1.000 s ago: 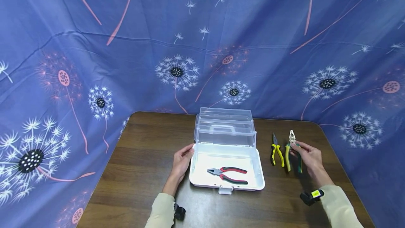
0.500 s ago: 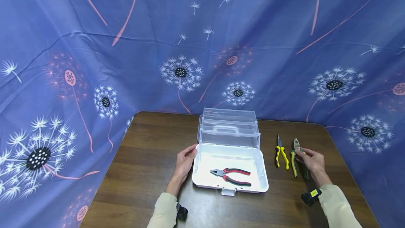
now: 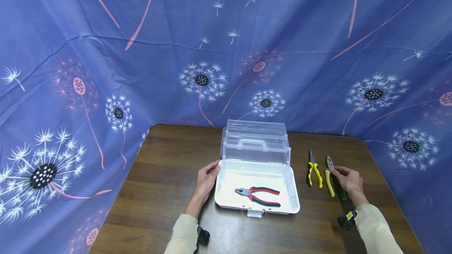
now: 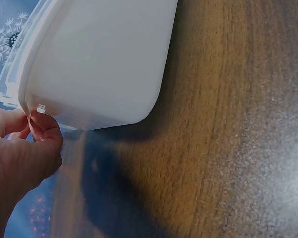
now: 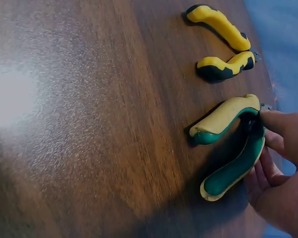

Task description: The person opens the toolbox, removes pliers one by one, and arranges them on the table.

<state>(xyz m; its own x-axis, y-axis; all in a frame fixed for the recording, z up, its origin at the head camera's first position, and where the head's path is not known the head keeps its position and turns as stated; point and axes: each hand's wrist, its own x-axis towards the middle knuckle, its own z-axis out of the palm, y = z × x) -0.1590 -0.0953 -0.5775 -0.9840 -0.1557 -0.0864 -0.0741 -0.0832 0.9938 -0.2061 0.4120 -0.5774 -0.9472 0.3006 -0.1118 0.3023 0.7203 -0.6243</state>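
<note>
My left hand (image 3: 207, 179) pinches the left rim of an open white plastic box (image 3: 227, 179), its thumb and fingers on the edge in the left wrist view. Inside the box lie pliers with red-and-black handles (image 3: 264, 203). On the right, my right hand (image 3: 351, 182) holds green-and-yellow pliers (image 3: 329, 183) near the pivot, between thumb and fingers. Their handles (image 5: 233, 168) are spread and sit at the tabletop in the right wrist view; the fingers hide part of the pivot. Just left of them lie yellow-and-black long-nose pliers (image 3: 318, 176).
The box's clear lid (image 3: 256, 140) stands raised at the back, and its front latch (image 3: 254, 213) hangs toward me. All of this is on a brown wooden table (image 3: 169, 160). A blue dandelion-print cloth (image 3: 159, 81) hangs behind and at both sides.
My right hand has brought the green-and-yellow pliers down and slightly toward me, beside the long-nose pliers. The left hand stays at the box rim. The head view has shifted slightly.
</note>
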